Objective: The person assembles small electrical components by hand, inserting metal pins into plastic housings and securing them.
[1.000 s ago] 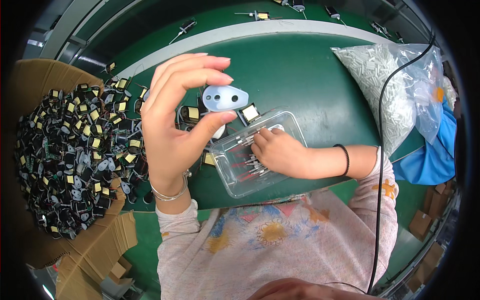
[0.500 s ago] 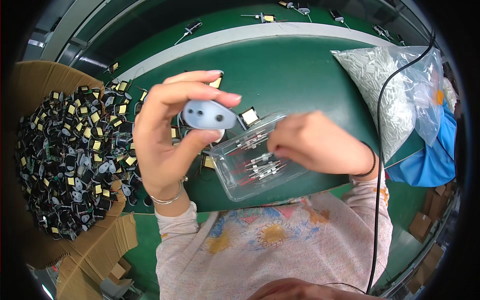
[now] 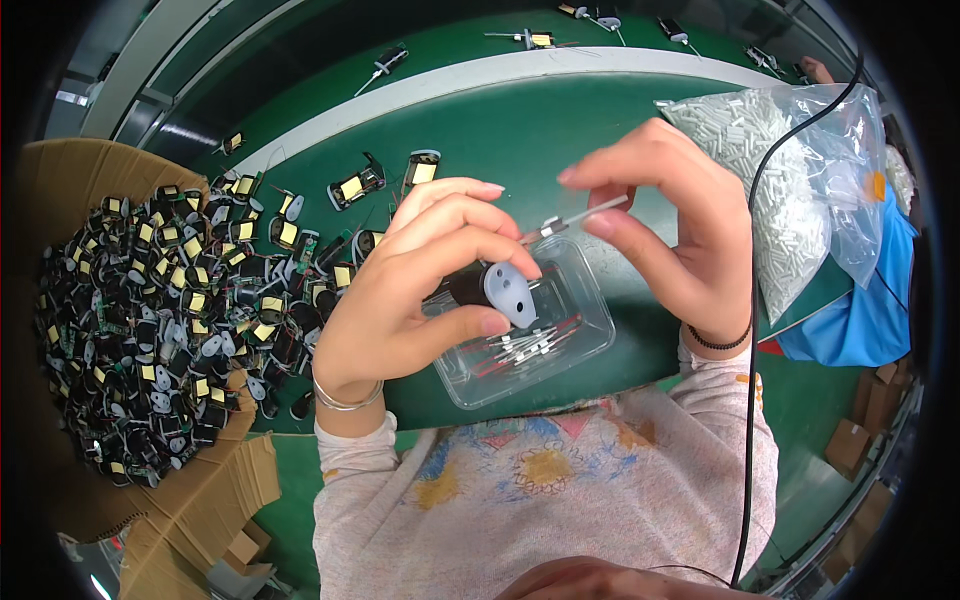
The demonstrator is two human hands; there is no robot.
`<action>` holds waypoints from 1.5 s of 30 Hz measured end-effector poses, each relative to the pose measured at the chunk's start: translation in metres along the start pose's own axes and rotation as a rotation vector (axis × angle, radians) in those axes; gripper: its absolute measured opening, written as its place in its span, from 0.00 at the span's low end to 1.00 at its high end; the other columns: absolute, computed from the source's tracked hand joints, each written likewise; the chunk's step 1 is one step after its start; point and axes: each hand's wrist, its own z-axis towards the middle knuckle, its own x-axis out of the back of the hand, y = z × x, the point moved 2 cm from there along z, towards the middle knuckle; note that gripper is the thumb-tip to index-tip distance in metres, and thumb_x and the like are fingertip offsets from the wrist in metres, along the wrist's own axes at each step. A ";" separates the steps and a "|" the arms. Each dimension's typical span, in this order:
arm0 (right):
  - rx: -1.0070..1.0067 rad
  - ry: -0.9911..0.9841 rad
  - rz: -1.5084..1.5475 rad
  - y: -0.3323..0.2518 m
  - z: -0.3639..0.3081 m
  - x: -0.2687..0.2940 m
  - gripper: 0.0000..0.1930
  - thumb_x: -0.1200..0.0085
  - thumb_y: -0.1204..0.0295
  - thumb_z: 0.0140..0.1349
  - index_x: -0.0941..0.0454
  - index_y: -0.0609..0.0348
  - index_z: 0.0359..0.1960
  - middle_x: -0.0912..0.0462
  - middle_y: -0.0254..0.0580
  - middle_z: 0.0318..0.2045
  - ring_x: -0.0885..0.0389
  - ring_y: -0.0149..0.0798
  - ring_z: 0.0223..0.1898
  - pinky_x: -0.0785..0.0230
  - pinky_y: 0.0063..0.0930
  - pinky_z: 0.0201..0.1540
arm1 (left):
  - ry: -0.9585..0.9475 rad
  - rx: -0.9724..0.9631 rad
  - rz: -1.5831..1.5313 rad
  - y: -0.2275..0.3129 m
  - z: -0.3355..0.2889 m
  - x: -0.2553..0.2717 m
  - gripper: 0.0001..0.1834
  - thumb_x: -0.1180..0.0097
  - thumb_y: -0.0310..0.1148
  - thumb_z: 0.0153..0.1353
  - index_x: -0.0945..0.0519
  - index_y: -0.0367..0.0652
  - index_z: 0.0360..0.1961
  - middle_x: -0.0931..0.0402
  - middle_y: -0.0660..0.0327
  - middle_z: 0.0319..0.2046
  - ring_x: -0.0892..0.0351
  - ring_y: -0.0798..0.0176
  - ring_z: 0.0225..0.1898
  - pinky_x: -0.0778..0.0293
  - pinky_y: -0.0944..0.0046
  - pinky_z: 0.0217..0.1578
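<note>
My left hand (image 3: pixel 415 275) is closed around a small black-bodied device with a pale grey oval end cap (image 3: pixel 513 296). The cap, with dark holes in it, faces the right. Higher and to the right, my right hand (image 3: pixel 675 225) pinches a thin grey rod (image 3: pixel 606 206) at the thumb; its index fingertip is blurred and stands apart. A white sleeve and a reddish wire show at the rod's left end, close to my left fingertips. Beneath both hands sits a clear plastic tray (image 3: pixel 600 335) with similar rods and red wires, partly hidden by my left hand.
A cardboard box (image 3: pixel 75 165) at left is heaped with black devices, spilling onto the green table (image 3: pixel 500 110). A bag of small white tubes (image 3: pixel 785 190) lies at right. A black cable (image 3: pixel 757 300) hangs in front. Beyond a pale strip (image 3: pixel 560 62) are more devices.
My right hand has risen out of the tray, up and to the right, with a rod in it. My left hand has moved lower and right, turning the device's cap sideways.
</note>
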 end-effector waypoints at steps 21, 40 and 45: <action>0.280 0.260 0.351 -0.009 -0.018 0.010 0.12 0.43 0.77 0.54 0.32 0.65 0.38 0.21 0.50 0.27 0.20 0.44 0.31 0.23 0.35 0.31 | 0.413 -0.103 -0.104 0.000 0.003 -0.028 0.19 0.37 0.22 0.47 0.27 0.37 0.43 0.20 0.54 0.42 0.20 0.59 0.44 0.29 0.63 0.47; 0.341 0.188 0.251 -0.015 -0.017 0.008 0.14 0.43 0.86 0.41 0.28 0.72 0.32 0.20 0.56 0.25 0.17 0.48 0.29 0.22 0.32 0.29 | 0.478 -0.249 0.177 0.010 0.001 -0.028 0.20 0.35 0.24 0.45 0.27 0.43 0.41 0.18 0.57 0.39 0.20 0.57 0.44 0.35 0.55 0.50; 0.442 0.228 0.178 -0.016 -0.025 0.002 0.15 0.40 0.86 0.37 0.27 0.73 0.32 0.20 0.58 0.28 0.17 0.48 0.29 0.20 0.30 0.29 | 0.507 -0.261 0.240 0.010 0.001 -0.026 0.19 0.36 0.22 0.46 0.27 0.43 0.41 0.19 0.56 0.39 0.20 0.57 0.44 0.35 0.56 0.49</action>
